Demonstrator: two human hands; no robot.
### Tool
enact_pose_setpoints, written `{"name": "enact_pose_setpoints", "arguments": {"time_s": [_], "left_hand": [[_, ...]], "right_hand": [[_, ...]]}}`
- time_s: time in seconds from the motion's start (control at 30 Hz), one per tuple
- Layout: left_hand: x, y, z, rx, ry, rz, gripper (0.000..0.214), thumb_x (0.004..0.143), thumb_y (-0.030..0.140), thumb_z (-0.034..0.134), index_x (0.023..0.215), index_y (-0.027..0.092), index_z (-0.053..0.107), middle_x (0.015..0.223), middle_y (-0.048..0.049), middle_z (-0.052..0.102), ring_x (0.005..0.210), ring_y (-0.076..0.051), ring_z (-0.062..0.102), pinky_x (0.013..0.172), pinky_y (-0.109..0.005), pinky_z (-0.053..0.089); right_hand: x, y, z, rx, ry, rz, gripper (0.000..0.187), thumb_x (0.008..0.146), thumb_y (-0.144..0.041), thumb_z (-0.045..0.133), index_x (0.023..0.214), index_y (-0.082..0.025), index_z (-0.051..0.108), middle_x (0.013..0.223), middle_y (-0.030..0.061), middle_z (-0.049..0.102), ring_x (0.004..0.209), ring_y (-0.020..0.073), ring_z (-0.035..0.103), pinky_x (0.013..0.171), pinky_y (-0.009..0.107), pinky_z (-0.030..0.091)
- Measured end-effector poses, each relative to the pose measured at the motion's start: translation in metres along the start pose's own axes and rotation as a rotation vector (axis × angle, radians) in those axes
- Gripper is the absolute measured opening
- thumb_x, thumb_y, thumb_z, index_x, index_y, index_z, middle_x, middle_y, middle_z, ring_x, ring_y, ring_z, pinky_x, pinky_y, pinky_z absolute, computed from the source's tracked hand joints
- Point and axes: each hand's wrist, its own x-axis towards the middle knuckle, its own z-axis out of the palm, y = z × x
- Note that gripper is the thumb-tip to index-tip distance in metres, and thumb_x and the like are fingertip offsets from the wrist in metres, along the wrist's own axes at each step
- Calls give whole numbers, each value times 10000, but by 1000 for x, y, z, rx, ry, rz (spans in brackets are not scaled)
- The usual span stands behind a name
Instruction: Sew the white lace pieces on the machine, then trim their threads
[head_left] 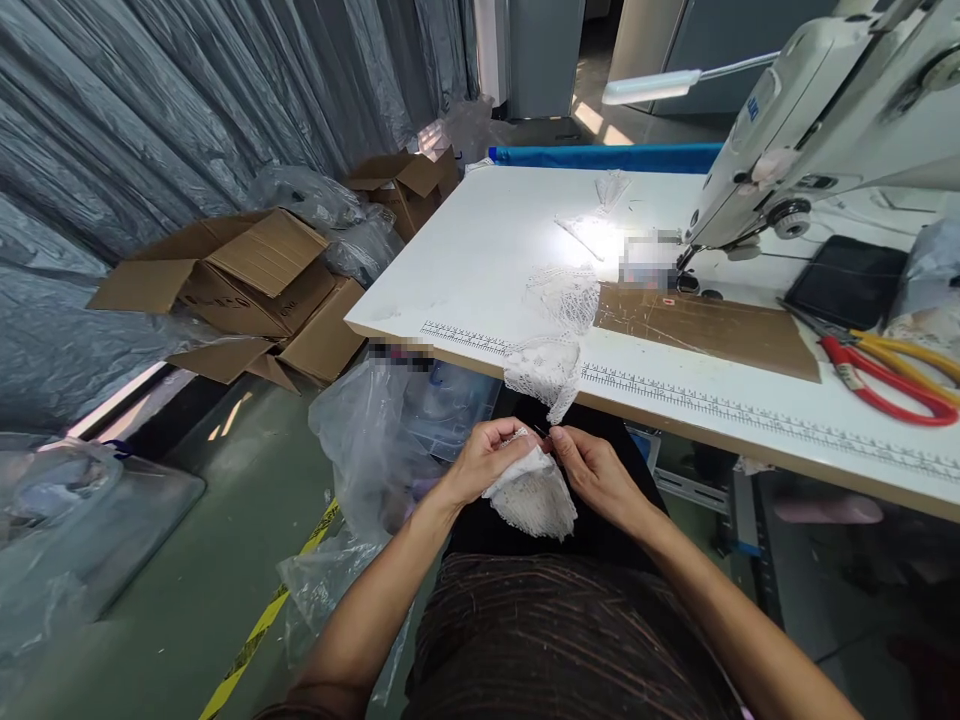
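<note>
Both hands meet over your lap, below the table (465, 260) edge: your left hand (484, 462) cups a folded lace piece (534, 495) while your right hand (592, 470) pinches its upper edge, fingertips nearly touching the left thumb. You appear to be sorting out the edge (possibly trimming; any tool is too small to identify). More lace (555, 330) drapes off the table just above. Scissors (889, 375) lie well apart, at right.

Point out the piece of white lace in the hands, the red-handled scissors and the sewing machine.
White lace piece (534, 497), head view, on its folded middle below the hands.
Red-handled scissors (885, 388), head view, on a red handle loop.
Sewing machine (832, 100), head view, on its white arm.
</note>
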Motion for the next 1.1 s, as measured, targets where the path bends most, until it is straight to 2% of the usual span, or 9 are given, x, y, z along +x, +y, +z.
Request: {"name": "enact_pose_setpoints", "arguments": {"time_s": [0.13, 0.23, 0.33, 0.43, 0.57, 0.73, 0.9, 1.03, 1.1], "left_hand": [[-1, 3, 2, -14, 2, -40, 338, 732, 460, 756, 720, 135, 663, 663, 4, 583, 594, -83, 488, 535, -174, 379], [-4, 2, 5, -38, -3, -63, 359, 731, 482, 753, 740, 134, 664, 664, -1, 584, 585, -85, 490, 512, -174, 373], [-7, -5, 5, -23, -37, -62, 368, 770, 496, 717, 772, 131, 669, 677, -12, 605, 588, -95, 516, 527, -186, 393], [-4, -16, 5, 163, -19, 19, 326, 803, 463, 686, 857, 141, 694, 793, -42, 669, 698, -134, 586, 625, -225, 450], [9, -21, 9, 461, 141, 204, 384, 749, 404, 748, 1053, 183, 668, 1026, -67, 688, 898, -191, 614, 790, -299, 476], [22, -6, 25, 548, 257, 357, 248, 830, 429, 670, 850, 187, 626, 768, -11, 638, 685, -141, 572, 679, -268, 457], [7, -6, 39, 896, 99, 585, 288, 904, 280, 535, 630, 191, 543, 638, -11, 556, 617, -139, 518, 637, -279, 400], [-13, -16, 42, 1077, -102, 714, 196, 883, 243, 544, 707, 189, 612, 704, -44, 590, 685, -173, 556, 693, -316, 422], [-17, -15, 37, 1017, -47, 716, 167, 846, 341, 617, 830, 179, 651, 806, -67, 616, 769, -201, 581, 761, -349, 445]], "right_hand": [[0, 1, 5, -62, 10, -6, 488, 987, -550, 334, 657, -214, 462, 612, -17, 473, 570, 135, 436, 557, 274, 335], [-6, 6, 9, 81, 4, 28, 476, 979, -579, 340, 694, -215, 452, 644, -22, 470, 590, 130, 442, 544, 256, 357], [-21, 12, 11, 274, -138, 85, 457, 963, -618, 355, 770, -219, 467, 631, -38, 445, 541, 118, 416, 490, 239, 370], [-34, 18, 7, 183, -204, 118, 411, 955, -593, 409, 823, -216, 507, 613, -48, 457, 511, 116, 409, 488, 245, 379], [-39, 22, -5, -141, 11, 71, 308, 928, -507, 502, 861, -209, 547, 749, 3, 575, 635, 152, 509, 611, 295, 426], [-32, 10, -20, -60, 193, -3, 218, 934, -411, 499, 927, -207, 575, 843, 49, 654, 726, 174, 581, 663, 297, 476], [-23, -3, -22, 42, 331, 1, 335, 874, -465, 598, 1061, -188, 588, 878, 61, 671, 695, 165, 583, 665, 298, 500], [-21, -4, -16, 19, 382, 63, 340, 853, -456, 599, 1053, -181, 599, 810, 32, 646, 591, 136, 507, 572, 270, 447], [-24, -4, -13, 7, 373, 61, 237, 879, -396, 543, 962, -186, 616, 740, 11, 611, 597, 137, 497, 579, 263, 427]]}}
